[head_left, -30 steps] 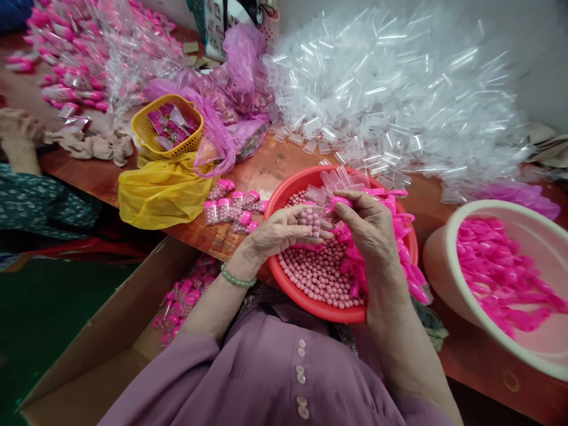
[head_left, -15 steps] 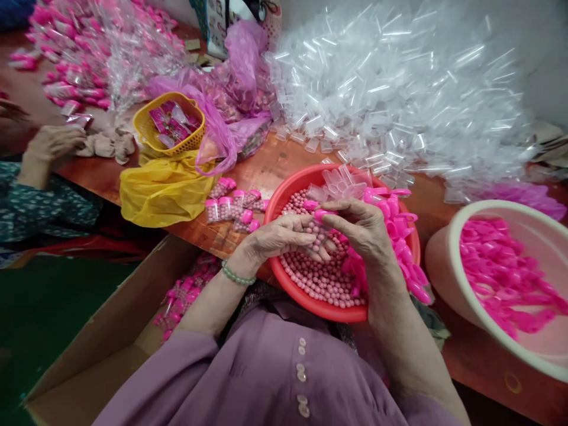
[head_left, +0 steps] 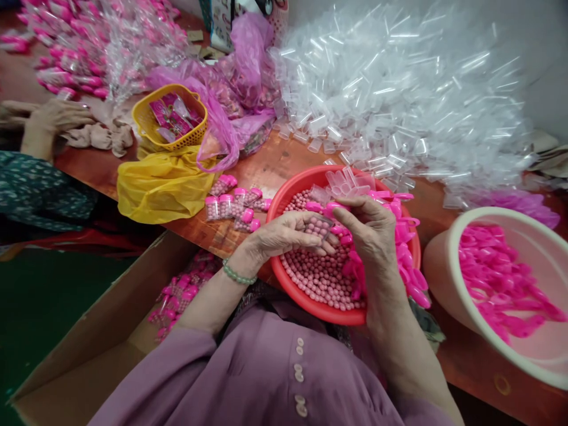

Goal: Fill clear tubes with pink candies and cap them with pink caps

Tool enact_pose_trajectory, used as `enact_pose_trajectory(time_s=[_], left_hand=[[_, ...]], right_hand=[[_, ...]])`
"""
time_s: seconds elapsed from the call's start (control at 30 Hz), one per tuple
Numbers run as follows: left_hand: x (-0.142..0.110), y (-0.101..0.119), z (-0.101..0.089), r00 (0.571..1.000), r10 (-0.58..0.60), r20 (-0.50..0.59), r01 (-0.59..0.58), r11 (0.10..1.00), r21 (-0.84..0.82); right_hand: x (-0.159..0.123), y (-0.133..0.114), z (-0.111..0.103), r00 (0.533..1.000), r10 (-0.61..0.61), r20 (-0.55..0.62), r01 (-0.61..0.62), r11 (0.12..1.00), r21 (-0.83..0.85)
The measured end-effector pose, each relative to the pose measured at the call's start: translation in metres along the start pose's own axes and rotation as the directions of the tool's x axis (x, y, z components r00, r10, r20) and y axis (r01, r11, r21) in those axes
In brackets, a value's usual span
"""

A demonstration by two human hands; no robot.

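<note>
My left hand (head_left: 286, 235) is closed around a small clear tube (head_left: 318, 227) filled with pink balls, tilted over a red basin (head_left: 306, 305). Pinched in my right hand (head_left: 370, 222) is a bright pink plastic cap (head_left: 335, 207), close to the tube's upper end. Whether cap and tube touch is unclear. Loose pink balls (head_left: 317, 281) cover the basin's bottom. Pink plastic caps (head_left: 404, 254) pile up along its right side, and empty clear tubes (head_left: 344, 182) lie at its back. Several filled, pink-capped tubes (head_left: 242, 207) rest on the table left of the basin.
A big heap of clear tubes (head_left: 399, 94) fills the back. On the right stands a pale tub (head_left: 448, 260) of pink pieces. Leftward are a yellow basket (head_left: 177, 142), a yellow bag (head_left: 164, 189) and another person's hand (head_left: 55, 118). A cardboard box (head_left: 89, 331) with filled tubes sits below.
My right hand has shifted slightly right with the cap, and more of the ball-filled tube shows in my left hand. The other person's hand has moved over the beige cloth.
</note>
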State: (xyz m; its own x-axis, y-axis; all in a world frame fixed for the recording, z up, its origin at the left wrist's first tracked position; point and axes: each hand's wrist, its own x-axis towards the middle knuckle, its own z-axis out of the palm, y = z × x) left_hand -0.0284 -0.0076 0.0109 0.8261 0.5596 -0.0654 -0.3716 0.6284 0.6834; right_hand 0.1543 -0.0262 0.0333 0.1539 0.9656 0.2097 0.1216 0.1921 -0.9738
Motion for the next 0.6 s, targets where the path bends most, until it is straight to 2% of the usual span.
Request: enact_pose_trajectory(time_s=[0.1,0.27,0.43,0.6], left_hand=[[0.002,-0.004,0.0,0.999,0.018,-0.046,-0.017,1.0,0.026],[0.006,-0.01,-0.002,0.993,0.068,-0.1,-0.061,0.996,0.067],[0.007,-0.013,-0.002,0.985,0.122,-0.119,-0.11,0.988,0.105],[0.008,-0.015,-0.001,0.977,0.106,-0.187,-0.087,0.99,0.108]], right_hand=[[-0.004,-0.001,0.011,0.998,0.034,-0.049,-0.034,0.999,0.002],[-0.004,0.001,0.019,0.996,0.081,-0.041,-0.082,0.996,-0.022],[-0.001,0.006,0.016,0.999,0.009,-0.043,-0.014,0.995,-0.101],[-0.005,0.013,0.019,0.997,-0.06,-0.051,0.052,0.986,-0.159]])
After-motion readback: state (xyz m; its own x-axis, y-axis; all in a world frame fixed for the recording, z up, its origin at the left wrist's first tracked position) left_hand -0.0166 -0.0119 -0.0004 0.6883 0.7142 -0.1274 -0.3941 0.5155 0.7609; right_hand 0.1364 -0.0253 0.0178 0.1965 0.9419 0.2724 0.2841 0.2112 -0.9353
